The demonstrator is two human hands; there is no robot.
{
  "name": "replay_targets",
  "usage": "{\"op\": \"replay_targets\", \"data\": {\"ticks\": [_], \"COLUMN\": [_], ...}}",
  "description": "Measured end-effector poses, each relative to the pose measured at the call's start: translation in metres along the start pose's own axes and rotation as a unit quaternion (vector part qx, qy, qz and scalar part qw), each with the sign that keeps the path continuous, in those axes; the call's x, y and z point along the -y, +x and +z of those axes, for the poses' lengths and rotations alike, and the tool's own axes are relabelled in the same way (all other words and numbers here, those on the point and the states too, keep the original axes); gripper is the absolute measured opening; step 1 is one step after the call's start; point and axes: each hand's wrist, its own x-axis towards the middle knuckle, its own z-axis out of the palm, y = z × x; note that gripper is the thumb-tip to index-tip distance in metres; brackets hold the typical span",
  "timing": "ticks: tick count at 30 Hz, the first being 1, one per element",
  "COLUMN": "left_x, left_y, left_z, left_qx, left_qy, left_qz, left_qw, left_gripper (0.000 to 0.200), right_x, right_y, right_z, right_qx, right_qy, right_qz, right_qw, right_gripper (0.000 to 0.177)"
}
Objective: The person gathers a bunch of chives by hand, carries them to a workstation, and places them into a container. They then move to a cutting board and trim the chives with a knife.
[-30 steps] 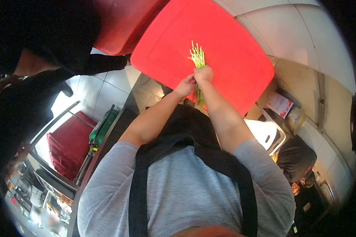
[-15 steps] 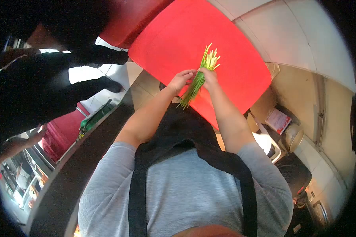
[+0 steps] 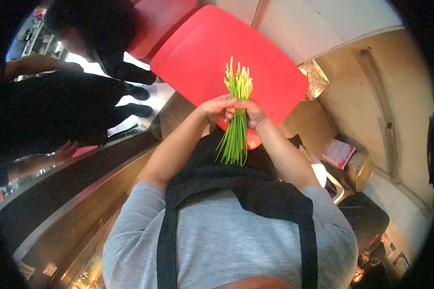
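A bunch of chives (image 3: 235,135) stands up between my hands, its pale cut ends pointing away from me and the green tips hanging towards my apron. My left hand (image 3: 218,109) is closed around the bunch from the left, with fingers curled at its middle. From the right, my right hand (image 3: 255,115) grips the same spot, its thumb laid across the stalks. Both hands meet there, and some of the fingers are hidden behind the stalks. Beneath and beyond them lies a large red board (image 3: 217,48) with rounded corners.
At the left a co-worker in dark clothes (image 3: 48,106) stands close, one hand (image 3: 66,150) near a dark counter edge (image 3: 91,166). To the right are a wire-framed holder (image 3: 317,79), a pink-and-white box (image 3: 338,153) and a round container (image 3: 360,171). White tiles (image 3: 318,21) line the back.
My hands have brought the bunch closer to my body and more upright. My left hand has closed onto it. The view has shifted, and the co-worker has leaned further in.
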Motion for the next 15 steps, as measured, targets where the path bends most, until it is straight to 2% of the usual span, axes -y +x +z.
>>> {"op": "replay_targets", "data": {"ticks": [2, 6, 7, 11, 15], "left_x": [0.002, 0.002, 0.009, 0.009, -0.006], "left_y": [-0.003, 0.005, 0.012, 0.010, -0.005], "left_z": [0.004, 0.010, 0.015, 0.039, 0.065], "left_qx": [0.049, 0.091, 0.046, -0.025, -0.044], "left_qy": [-0.027, 0.034, 0.028, 0.015, 0.040], "left_qz": [0.019, -0.019, 0.012, 0.077, 0.089], "left_qw": [0.998, 0.995, 0.998, 0.997, 0.994], "left_gripper": [0.080, 0.065, 0.048, 0.028, 0.032], "right_x": [-0.006, -0.017, -0.020, -0.033, -0.024], "right_y": [-0.008, -0.029, -0.034, -0.053, -0.056], "right_z": [0.010, 0.021, 0.019, 0.021, 0.036], "right_qx": [-0.013, -0.048, -0.049, -0.082, -0.105], "right_qy": [-0.007, -0.035, -0.058, -0.076, -0.161], "right_qz": [-0.012, -0.004, 0.008, 0.021, -0.015], "right_qw": [1.000, 0.998, 0.997, 0.994, 0.981], "right_gripper": [0.019, 0.022, 0.022, 0.020, 0.015]}}
